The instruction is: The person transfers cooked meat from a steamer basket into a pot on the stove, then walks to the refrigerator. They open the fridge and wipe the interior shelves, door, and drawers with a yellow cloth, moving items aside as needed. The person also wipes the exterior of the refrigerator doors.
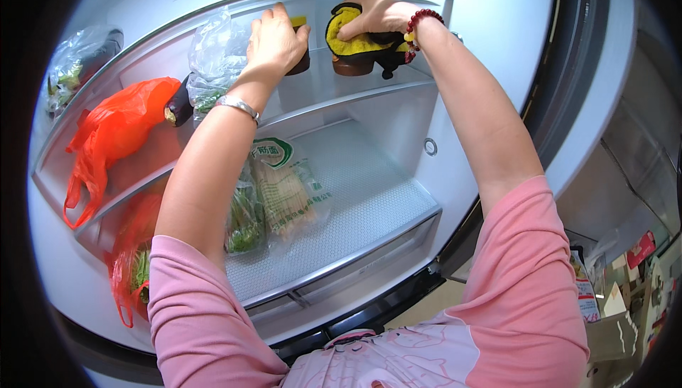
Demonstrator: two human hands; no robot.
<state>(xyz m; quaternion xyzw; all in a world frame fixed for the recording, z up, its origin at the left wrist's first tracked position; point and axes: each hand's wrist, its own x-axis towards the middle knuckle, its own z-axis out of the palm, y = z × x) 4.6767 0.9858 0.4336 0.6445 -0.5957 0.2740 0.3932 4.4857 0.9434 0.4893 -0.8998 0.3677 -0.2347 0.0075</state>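
Observation:
On the upper glass shelf, my left hand [278, 39] is against a dark jar [300, 64] with a yellow lid, its thumb across the front. The hand hides most of that jar. My right hand [373, 15] grips a yellow cloth with black edging [349, 33]. The cloth covers the upper part of a brown jar [353, 66], whose lower part shows beneath it. A clear plastic bag [213, 57] with greens stands left of my left hand. Beside that bag lies a dark purple eggplant [180, 103].
An orange plastic bag [130, 116] hangs over the shelf's front edge [354, 90] at left. Below, a noodle packet [287, 191] and bagged greens [244, 217] lie on the lower shelf [367, 175]. Another red bag [130, 265] holds vegetables. The open refrigerator door [591, 100] stands at right.

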